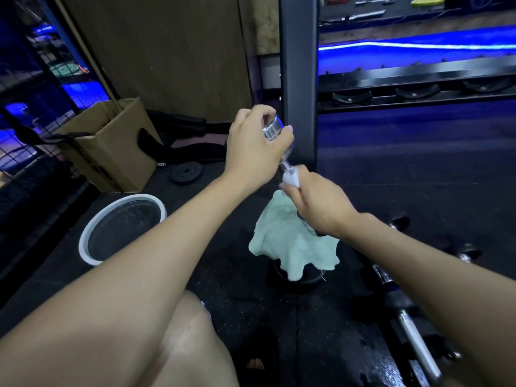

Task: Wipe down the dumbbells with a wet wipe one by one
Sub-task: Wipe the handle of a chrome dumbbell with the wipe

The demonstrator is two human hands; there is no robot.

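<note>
**Wiping the handle: steady the top, work the wipe round**

At the far left a cardboard box (111,143) stands on the floor, and nearer a white-rimmed basin (83,241) sits beside it. In the middle, the left hand (251,146) grips the chrome upper end of the dumbbell (275,129), fingers curled round it, holding it upright and slightly tilted. Just below and to the right, the right hand (315,205) holds the wet wipe (290,180) wrapped on the handle, fingers closed round it. A pale green cloth (290,247) hangs beneath, hiding the lower end.

To do this well, I judge the left hand should keep the bar from turning while the right twists and slides the wipe along the whole handle, then over both ends. More dumbbells (413,331) lie on the floor at the near right.
</note>
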